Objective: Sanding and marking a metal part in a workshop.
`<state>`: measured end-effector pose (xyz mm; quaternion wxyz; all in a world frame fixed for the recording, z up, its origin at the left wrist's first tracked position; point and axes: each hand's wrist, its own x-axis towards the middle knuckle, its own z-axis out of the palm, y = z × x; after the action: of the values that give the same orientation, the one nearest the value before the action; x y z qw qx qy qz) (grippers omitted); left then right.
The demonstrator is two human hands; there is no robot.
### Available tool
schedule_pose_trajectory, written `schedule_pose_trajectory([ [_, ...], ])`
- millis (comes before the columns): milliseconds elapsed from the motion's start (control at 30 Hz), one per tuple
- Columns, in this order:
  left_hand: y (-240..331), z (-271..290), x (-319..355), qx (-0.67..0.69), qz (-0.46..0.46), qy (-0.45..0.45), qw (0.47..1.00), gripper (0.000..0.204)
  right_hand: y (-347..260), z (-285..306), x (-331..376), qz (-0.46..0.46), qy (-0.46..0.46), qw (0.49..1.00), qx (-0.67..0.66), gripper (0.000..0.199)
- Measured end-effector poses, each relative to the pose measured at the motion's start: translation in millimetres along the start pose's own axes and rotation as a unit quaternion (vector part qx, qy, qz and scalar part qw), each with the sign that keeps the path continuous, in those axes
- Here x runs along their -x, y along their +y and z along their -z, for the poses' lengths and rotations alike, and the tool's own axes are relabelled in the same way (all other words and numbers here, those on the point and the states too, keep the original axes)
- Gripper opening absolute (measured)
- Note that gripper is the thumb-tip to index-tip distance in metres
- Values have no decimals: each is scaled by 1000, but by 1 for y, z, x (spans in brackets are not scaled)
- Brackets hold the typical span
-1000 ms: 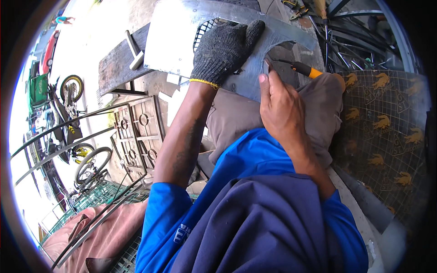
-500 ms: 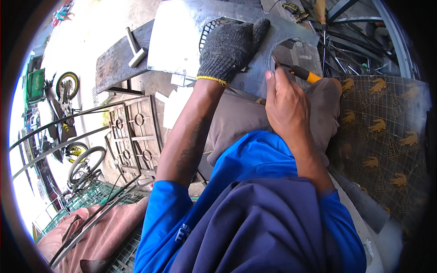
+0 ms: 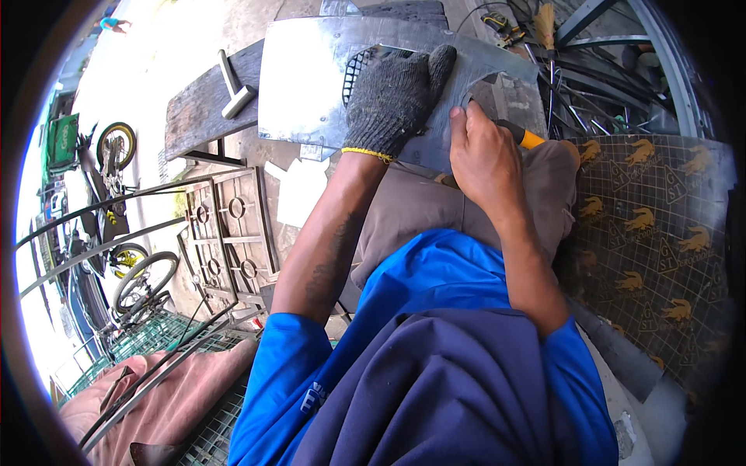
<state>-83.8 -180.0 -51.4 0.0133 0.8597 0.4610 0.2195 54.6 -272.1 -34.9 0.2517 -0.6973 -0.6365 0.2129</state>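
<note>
A thin grey metal sheet (image 3: 303,85) lies across my lap, with a curved cutout near its right end. On it rests my left hand (image 3: 392,97) in a dark grey knitted glove with a yellow cuff. Its thumb sticks out to the far right, and its fingers look bent onto the sheet, their tips hidden. Black mesh (image 3: 353,74) shows beside the glove. My bare right hand (image 3: 488,155) is closed at the cutout's near edge, thumb and forefinger together; what they pinch is too small to make out. Just behind its knuckles a yellow-and-black handle (image 3: 531,140) lies by my right knee.
A pale hammer (image 3: 237,101) lies on a dark wooden board (image 3: 186,116) to the left. Further left stand a metal grille (image 3: 233,225), a bicycle (image 3: 146,281) and a motorbike. A patterned dark panel (image 3: 645,248) is at right; metal bars and a broom (image 3: 545,27) are beyond.
The view has tilted a little, so the sheet sits lower. My right hand has shifted slightly left and down and covers more of the yellow-and-black handle. My left hand stays on the sheet.
</note>
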Motion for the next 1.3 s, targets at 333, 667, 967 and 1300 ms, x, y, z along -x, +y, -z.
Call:
schedule_pose_trajectory([
  [333,0,4,-4,-13,15,-11,1000,28,-6,11,-4,0,-11,1000,7,25],
  [667,-1,0,-5,-2,22,-15,1000,28,-4,10,-3,0,-18,1000,-19,34],
  [967,3,-1,-2,-20,20,4,1000,30,-6,11,2,-2,-7,1000,-8,30],
  [1300,3,3,-4,-27,24,-17,999,25,-5,10,5,-1,8,999,-39,28],
])
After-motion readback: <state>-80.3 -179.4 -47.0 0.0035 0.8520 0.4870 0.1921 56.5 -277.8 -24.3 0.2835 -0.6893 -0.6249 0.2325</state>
